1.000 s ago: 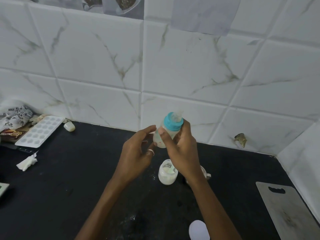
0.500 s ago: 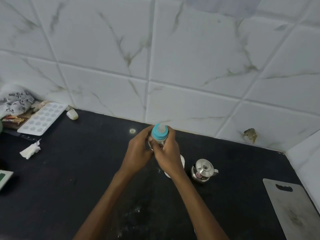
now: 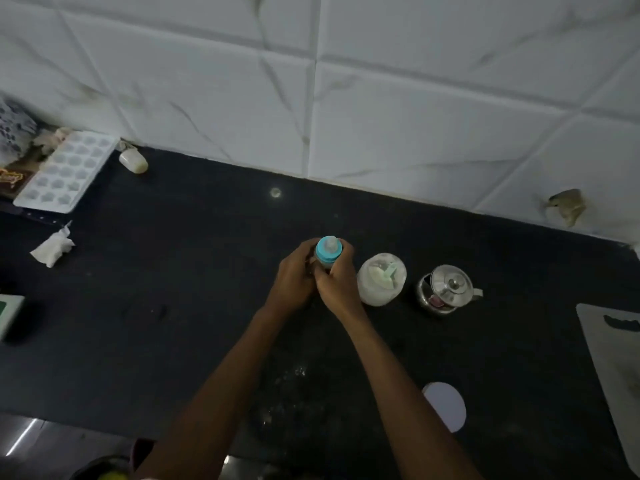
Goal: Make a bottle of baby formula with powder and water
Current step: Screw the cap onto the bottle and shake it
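While both hands clasp it, the baby bottle (image 3: 328, 253) stands upright mid-bench, its blue collar and teat showing.

Left hand (image 3: 294, 278) and right hand (image 3: 337, 280) have fingers pressed around the bottle's body. Just right stands an open powder jar (image 3: 381, 284); farther right, a steel pot (image 3: 446, 291). A white lid (image 3: 445, 405) lies near on the black bench (image 3: 173, 306); an ice tray (image 3: 65, 171) sits far left.

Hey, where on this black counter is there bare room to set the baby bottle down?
The widest bare patch lies left of the hands, between the tissue wad and the left hand. Another bare strip runs behind the baby bottle, along the tiled wall. It is crowded to the right: powder jar, steel pot, white lid, cutting board.
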`<action>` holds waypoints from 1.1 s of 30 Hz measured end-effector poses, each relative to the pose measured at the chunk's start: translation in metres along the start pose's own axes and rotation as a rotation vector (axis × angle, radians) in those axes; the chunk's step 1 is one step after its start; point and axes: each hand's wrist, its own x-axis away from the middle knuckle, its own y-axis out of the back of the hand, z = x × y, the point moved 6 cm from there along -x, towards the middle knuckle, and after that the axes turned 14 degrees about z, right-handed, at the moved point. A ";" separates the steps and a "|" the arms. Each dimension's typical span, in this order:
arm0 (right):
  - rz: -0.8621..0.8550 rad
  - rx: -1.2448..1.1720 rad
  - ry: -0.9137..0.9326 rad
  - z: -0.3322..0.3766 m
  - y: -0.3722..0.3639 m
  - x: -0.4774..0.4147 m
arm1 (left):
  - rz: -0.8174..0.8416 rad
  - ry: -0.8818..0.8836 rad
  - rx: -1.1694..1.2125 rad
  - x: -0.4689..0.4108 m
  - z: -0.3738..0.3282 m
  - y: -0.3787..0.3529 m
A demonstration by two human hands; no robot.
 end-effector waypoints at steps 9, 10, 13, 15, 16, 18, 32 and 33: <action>-0.025 -0.027 -0.043 -0.032 -0.008 -0.007 | 0.055 0.060 -0.007 -0.005 0.036 -0.017; -0.023 -0.026 -0.041 -0.032 -0.008 -0.007 | 0.055 0.064 -0.003 -0.005 0.037 -0.017; -0.019 -0.026 -0.044 -0.034 -0.009 -0.008 | 0.051 0.094 0.003 -0.005 0.041 -0.019; -0.006 -0.036 -0.044 -0.035 -0.010 -0.008 | 0.049 0.114 0.001 -0.005 0.043 -0.020; -0.003 -0.035 -0.042 -0.035 -0.010 -0.007 | 0.051 0.125 -0.002 -0.006 0.044 -0.021; -0.005 -0.026 -0.047 -0.034 -0.007 -0.004 | 0.051 0.170 -0.021 -0.005 0.048 -0.023; 0.016 0.009 -0.125 -0.052 0.002 0.073 | 0.000 0.264 -0.146 0.074 0.015 -0.074; 0.003 0.047 -0.125 -0.055 0.007 0.083 | 0.043 0.241 -0.182 0.078 0.008 -0.083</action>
